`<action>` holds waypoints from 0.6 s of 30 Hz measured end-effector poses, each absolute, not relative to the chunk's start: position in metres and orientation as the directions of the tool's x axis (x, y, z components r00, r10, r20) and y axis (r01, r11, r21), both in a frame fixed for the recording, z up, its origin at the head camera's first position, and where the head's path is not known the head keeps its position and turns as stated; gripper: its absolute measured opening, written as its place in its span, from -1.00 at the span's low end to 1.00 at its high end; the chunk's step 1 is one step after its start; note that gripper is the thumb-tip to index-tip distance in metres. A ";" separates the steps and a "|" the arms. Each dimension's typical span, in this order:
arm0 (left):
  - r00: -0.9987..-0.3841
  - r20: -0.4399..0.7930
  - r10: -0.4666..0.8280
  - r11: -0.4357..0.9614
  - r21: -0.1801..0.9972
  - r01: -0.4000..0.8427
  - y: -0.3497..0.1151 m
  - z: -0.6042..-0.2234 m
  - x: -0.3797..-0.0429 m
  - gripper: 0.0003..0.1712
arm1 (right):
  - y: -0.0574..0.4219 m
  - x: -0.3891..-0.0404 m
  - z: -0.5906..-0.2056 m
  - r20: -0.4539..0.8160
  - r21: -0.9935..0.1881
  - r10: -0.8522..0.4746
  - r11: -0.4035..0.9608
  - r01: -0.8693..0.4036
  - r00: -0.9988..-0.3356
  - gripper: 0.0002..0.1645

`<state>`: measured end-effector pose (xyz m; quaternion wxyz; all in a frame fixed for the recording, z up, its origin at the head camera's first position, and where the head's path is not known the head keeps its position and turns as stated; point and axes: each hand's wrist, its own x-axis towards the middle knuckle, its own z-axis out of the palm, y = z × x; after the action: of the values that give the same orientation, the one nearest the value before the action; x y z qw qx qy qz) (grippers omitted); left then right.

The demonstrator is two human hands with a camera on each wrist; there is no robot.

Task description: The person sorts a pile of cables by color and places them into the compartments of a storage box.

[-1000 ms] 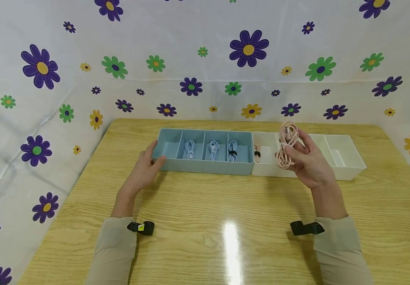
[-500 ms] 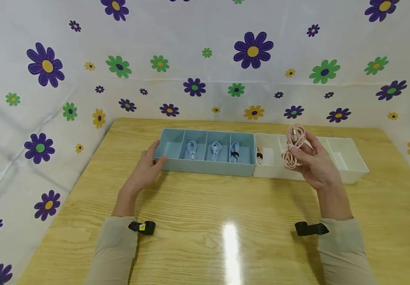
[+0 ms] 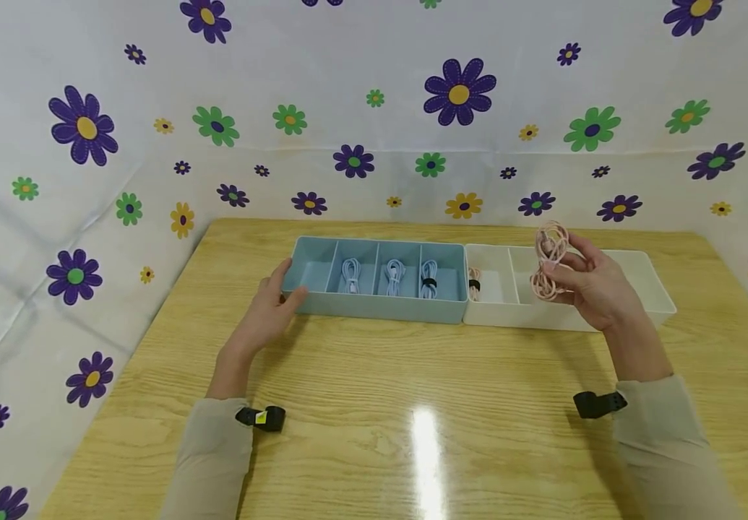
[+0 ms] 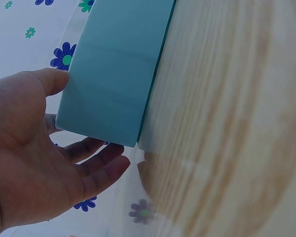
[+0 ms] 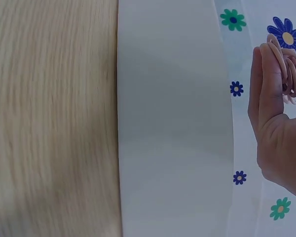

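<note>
In the head view, my right hand (image 3: 608,289) pinches a coiled pink charging cable (image 3: 551,245) between thumb and fingers, held up above the white divided box (image 3: 504,314). The right wrist view shows loops of this cable (image 5: 286,74) against the fingers. My left hand (image 3: 263,310) rests at the left end of the blue divided box (image 3: 380,307). Close up in the left wrist view, its thumb touches the box's edge, while loosely bent, spread fingers lie along the end wall. Part of the white box is hidden behind my right hand.
Coiled blue cables (image 3: 350,276) lie in three of the blue box's compartments; the rightmost cable (image 3: 428,280) has a black strap. A strapped pink cable (image 3: 474,284) lies in the white box's left compartment. Both boxes stand end to end on the wooden table (image 3: 360,404), before a flowered cloth (image 3: 374,130).
My right hand has moved to the right along the white box with the pink cable, uncovering more of its second compartment. The left hand stays at the blue box's end.
</note>
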<state>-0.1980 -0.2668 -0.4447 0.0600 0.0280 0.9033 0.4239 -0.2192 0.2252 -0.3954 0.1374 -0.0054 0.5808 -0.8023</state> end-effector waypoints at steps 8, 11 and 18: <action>-0.992 -0.075 0.106 0.645 0.764 0.011 -0.268 -0.445 -0.197 -0.16 | 0.230 -0.230 -0.392 -0.229 -0.964 -0.200 -0.091 0.251 -0.953 0.08; -0.992 -0.078 0.101 0.644 0.765 0.005 -0.267 -0.443 -0.196 -0.16 | 0.229 -0.233 -0.393 -0.253 -0.961 -0.204 -0.058 0.269 -0.946 0.08; -0.992 -0.076 0.100 0.643 0.766 0.006 -0.267 -0.443 -0.196 -0.18 | 0.223 -0.236 -0.396 -0.303 -0.953 -0.202 0.048 0.299 -0.931 0.07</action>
<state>-0.1964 -0.2666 -0.4428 0.0557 0.0295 0.9047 0.4213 -0.2359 0.2226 -0.3964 0.1818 0.0349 0.7006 -0.6891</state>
